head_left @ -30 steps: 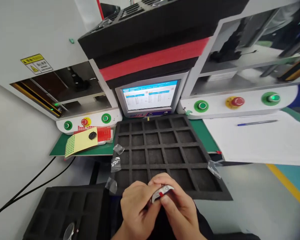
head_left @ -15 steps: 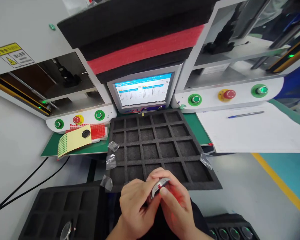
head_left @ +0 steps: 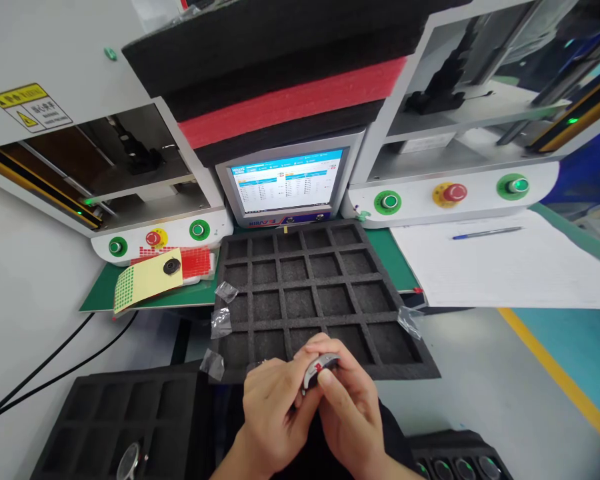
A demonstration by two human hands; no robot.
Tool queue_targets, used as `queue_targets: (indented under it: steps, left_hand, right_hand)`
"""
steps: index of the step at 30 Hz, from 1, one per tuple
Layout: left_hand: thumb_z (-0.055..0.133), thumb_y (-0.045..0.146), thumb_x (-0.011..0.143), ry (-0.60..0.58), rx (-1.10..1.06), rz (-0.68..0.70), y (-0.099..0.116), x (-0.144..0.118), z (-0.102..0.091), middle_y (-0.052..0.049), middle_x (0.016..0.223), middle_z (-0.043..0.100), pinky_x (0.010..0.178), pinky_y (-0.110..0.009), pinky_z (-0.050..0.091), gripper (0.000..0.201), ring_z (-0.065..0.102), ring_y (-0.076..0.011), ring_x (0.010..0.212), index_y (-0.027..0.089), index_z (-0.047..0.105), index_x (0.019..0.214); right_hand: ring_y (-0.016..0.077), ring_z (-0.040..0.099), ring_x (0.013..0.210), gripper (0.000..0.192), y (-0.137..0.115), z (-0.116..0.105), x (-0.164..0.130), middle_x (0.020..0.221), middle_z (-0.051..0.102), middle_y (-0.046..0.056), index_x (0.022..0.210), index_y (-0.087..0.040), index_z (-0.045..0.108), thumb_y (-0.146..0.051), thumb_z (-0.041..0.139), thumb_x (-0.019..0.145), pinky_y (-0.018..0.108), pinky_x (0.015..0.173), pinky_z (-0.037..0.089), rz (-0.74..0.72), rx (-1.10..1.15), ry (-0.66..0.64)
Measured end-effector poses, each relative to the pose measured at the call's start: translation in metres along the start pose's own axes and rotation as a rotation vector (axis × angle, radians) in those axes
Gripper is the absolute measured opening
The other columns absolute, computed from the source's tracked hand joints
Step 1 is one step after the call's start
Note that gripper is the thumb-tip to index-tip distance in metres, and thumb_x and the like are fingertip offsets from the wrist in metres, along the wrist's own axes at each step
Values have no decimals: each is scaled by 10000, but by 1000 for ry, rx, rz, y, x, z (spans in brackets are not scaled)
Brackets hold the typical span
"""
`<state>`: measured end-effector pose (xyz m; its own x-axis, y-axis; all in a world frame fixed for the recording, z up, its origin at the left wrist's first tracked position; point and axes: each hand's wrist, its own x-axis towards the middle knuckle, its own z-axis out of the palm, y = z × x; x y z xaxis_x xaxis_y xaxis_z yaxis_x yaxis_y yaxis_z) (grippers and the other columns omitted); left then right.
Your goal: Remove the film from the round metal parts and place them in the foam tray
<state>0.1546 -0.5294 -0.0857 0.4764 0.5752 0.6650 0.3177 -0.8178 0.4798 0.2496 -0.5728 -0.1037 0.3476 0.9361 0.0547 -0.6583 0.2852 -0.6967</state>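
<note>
My left hand (head_left: pixel 270 410) and my right hand (head_left: pixel 347 407) are pressed together at the bottom centre, both gripping a small round grey part with a red mark (head_left: pixel 317 369). They hover over the near edge of a black foam tray (head_left: pixel 310 293) whose square pockets look empty. Fingers hide most of the part.
A second black foam tray (head_left: pixel 115 413) at lower left holds a round metal part (head_left: pixel 129 461). Another tray with several round parts (head_left: pixel 460 463) is at lower right. Yellow and red sticker sheets (head_left: pixel 147 280), a monitor (head_left: pixel 286 181), button panels, white paper with a pen (head_left: pixel 487 233) lie behind.
The view shifted downward at first, bringing the lower right tray into sight. My hands stay together on the small part, with only slight finger movement.
</note>
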Motion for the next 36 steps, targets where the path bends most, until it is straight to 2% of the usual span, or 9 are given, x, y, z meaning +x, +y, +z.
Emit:
queue_targets:
  steps: [3,8,13,17,22,25,31,36]
  left_hand:
    - [512,220,1042,14,-3,-4,0,-2,0,36,588,605,531,-178,472,193,539,-77,471,103,633,1135]
    - [553,195,1015,34,-73,-15,0,-2,2,14,630,662,539,-195,484,146,566,-88,490,129,676,1059]
    - [576,176,997,46,-101,6,1,-2,2,-3,670,704,540,-200,493,123,579,-88,488,138,673,1062]
    - [597,183,982,66,-96,2,1,-2,2,15,622,669,535,-206,506,111,573,-95,474,141,663,1060]
    - [551,165,1008,39,-66,49,1,-3,3,-27,732,742,575,-209,534,156,672,-111,572,116,672,1093]
    - [522,161,1024,33,-95,98,0,-6,4,-59,809,775,554,-216,520,189,701,-119,618,110,672,1126]
    - [507,164,1029,31,-120,133,-2,-11,5,-85,852,784,510,-233,486,204,702,-132,623,102,682,1112]
    - [507,178,1031,60,-95,98,1,-8,1,-81,830,780,513,-224,499,191,705,-131,601,104,664,1112]
  right_hand:
    - [91,619,628,114,1,1,1,875,631,18,1000,-286,755,-374,719,935,186,604,556,-7,-13,2]
    - [109,625,764,178,3,0,5,835,646,22,880,-243,736,-419,754,900,159,694,538,-101,-113,29]
    - [124,607,715,211,-1,1,3,842,632,35,886,-223,727,-433,730,906,192,636,538,-95,-91,12]
    - [113,579,619,215,-5,1,3,912,620,40,948,-227,731,-437,722,906,236,576,531,-6,-21,-56]
    - [169,627,718,261,-3,1,4,792,637,52,828,-204,737,-460,752,873,247,631,532,-133,-149,58]
    - [158,612,698,260,-2,1,1,747,628,40,804,-217,736,-465,743,879,231,626,512,-201,-177,84]
    - [172,600,695,233,-1,4,-5,743,617,41,808,-228,727,-443,727,896,261,621,509,-230,-186,107]
    - [175,616,704,229,2,4,-4,747,626,48,831,-229,746,-445,726,905,257,620,529,-222,-221,91]
